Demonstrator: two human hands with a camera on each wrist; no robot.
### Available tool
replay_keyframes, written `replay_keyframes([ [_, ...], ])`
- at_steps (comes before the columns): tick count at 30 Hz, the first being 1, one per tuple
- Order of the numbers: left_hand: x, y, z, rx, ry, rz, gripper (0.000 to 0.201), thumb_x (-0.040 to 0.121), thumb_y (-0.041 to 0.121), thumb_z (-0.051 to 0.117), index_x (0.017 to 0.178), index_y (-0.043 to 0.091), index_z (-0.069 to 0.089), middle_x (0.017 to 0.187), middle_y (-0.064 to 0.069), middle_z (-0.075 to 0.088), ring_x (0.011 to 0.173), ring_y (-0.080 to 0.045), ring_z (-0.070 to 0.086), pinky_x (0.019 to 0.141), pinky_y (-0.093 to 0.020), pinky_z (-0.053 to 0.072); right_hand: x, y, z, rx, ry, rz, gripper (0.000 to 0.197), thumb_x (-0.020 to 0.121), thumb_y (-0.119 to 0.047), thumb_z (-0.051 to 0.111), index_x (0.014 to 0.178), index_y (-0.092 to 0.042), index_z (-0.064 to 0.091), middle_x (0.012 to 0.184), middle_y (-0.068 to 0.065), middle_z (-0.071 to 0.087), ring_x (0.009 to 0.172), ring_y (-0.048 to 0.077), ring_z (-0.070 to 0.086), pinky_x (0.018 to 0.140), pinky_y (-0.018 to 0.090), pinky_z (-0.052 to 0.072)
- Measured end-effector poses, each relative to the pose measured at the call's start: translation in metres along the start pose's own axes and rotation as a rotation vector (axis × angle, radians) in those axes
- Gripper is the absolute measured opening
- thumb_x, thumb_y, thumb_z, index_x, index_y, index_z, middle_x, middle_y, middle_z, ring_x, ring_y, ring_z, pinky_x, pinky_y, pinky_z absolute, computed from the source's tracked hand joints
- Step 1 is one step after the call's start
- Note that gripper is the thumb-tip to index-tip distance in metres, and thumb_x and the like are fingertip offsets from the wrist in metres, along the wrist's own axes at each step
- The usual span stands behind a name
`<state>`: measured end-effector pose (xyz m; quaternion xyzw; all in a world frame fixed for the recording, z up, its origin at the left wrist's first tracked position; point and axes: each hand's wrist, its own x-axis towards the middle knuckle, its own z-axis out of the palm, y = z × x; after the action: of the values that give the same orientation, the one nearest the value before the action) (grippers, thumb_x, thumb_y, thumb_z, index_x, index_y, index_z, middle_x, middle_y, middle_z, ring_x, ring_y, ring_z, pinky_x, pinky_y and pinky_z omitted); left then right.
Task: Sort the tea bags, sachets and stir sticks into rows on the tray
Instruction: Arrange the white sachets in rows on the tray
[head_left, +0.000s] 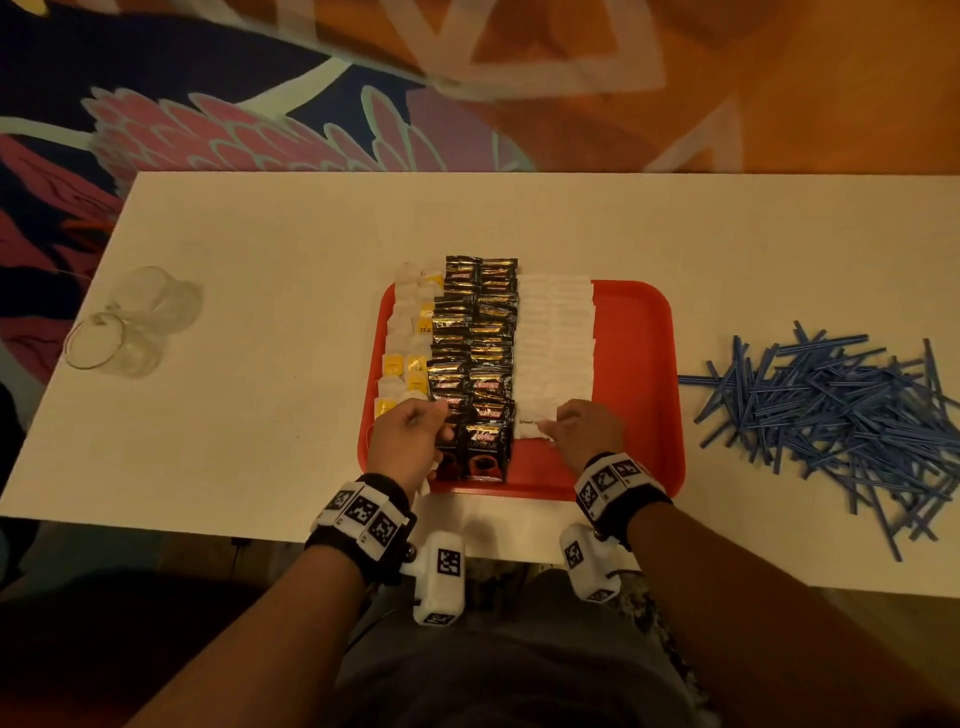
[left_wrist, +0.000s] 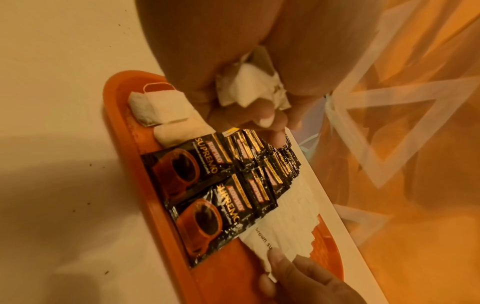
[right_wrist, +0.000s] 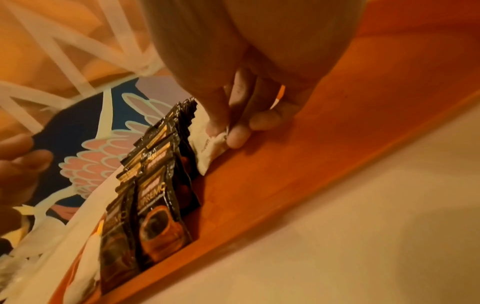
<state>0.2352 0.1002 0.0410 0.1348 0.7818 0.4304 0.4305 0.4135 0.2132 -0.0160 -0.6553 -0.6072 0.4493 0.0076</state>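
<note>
A red tray (head_left: 639, 332) holds rows running away from me: tea bags (head_left: 405, 332) at the left, black coffee sachets (head_left: 478, 332) in the middle, white sugar sachets (head_left: 556, 332) to their right. My left hand (head_left: 439, 418) hovers over the near end of the coffee row. In the left wrist view my left hand (left_wrist: 259, 115) grips a small bunch of white sachets (left_wrist: 246, 86) in the curled fingers. My right hand (head_left: 550, 427) pinches the nearest white sugar sachet (right_wrist: 207, 150) at the near end of its row, thumb and fingers closed on its edge. Blue stir sticks (head_left: 831, 410) lie piled on the table.
The white table (head_left: 260, 312) carries two clear glass cups (head_left: 130, 327) at the far left. The stir stick pile sprawls to the right of the tray, close to the table's right part. The tray's right strip (head_left: 634, 395) shows bare red.
</note>
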Motion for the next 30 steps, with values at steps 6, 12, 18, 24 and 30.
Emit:
replay_keyframes([
  [6, 0.004, -0.001, -0.005, -0.006, 0.002, -0.007, 0.019, 0.099, 0.029, 0.059, 0.093, 0.013, 0.068, 0.072, -0.001, 0.066, 0.051, -0.012, 0.050, 0.048, -0.026, 0.041, 0.000, 0.001, 0.006, 0.007, 0.098, 0.026, 0.025, 0.081, -0.034, 0.077, 0.082, -0.017, 0.058, 0.082, -0.006, 0.060, 0.072, 0.006, 0.055, 0.050, 0.018, 0.033],
  [12, 0.006, -0.002, -0.006, -0.025, 0.001, -0.035, 0.018, 0.099, 0.027, 0.059, 0.092, 0.013, 0.068, 0.071, -0.001, 0.066, 0.051, -0.013, 0.049, 0.048, -0.026, 0.040, -0.002, -0.002, 0.006, -0.122, 0.084, -0.277, 0.018, 0.085, -0.018, 0.071, 0.087, -0.018, 0.054, 0.084, -0.004, 0.054, 0.079, 0.014, 0.055, 0.066, 0.025, 0.046],
  [18, 0.004, -0.002, -0.010, -0.005, 0.003, -0.040, 0.019, 0.098, 0.029, 0.061, 0.092, 0.013, 0.067, 0.071, -0.001, 0.065, 0.052, -0.013, 0.050, 0.047, -0.027, 0.040, 0.000, -0.001, 0.019, -0.328, -0.032, -0.409, 0.024, 0.088, -0.006, 0.064, 0.106, -0.021, 0.060, 0.109, -0.001, 0.049, 0.102, 0.017, 0.051, 0.087, 0.031, 0.047],
  [24, 0.001, 0.001, -0.012, -0.022, -0.028, -0.033, 0.025, 0.100, 0.033, 0.056, 0.090, 0.012, 0.066, 0.069, -0.002, 0.063, 0.049, -0.013, 0.049, 0.045, -0.025, 0.038, -0.008, -0.005, 0.011, -0.367, -0.021, -0.397, 0.025, 0.089, -0.015, 0.065, 0.112, -0.024, 0.059, 0.114, -0.003, 0.050, 0.104, 0.017, 0.053, 0.088, 0.032, 0.048],
  [30, -0.010, 0.023, 0.006, -0.281, -0.189, -0.155, 0.055, 0.104, 0.053, 0.031, 0.087, 0.009, 0.059, 0.058, -0.005, 0.054, 0.039, -0.014, 0.042, 0.033, -0.020, 0.029, -0.023, -0.015, -0.008, 0.011, 0.011, -0.344, 0.014, 0.083, -0.021, 0.074, 0.086, -0.028, 0.062, 0.084, -0.007, 0.061, 0.079, 0.010, 0.058, 0.069, 0.023, 0.046],
])
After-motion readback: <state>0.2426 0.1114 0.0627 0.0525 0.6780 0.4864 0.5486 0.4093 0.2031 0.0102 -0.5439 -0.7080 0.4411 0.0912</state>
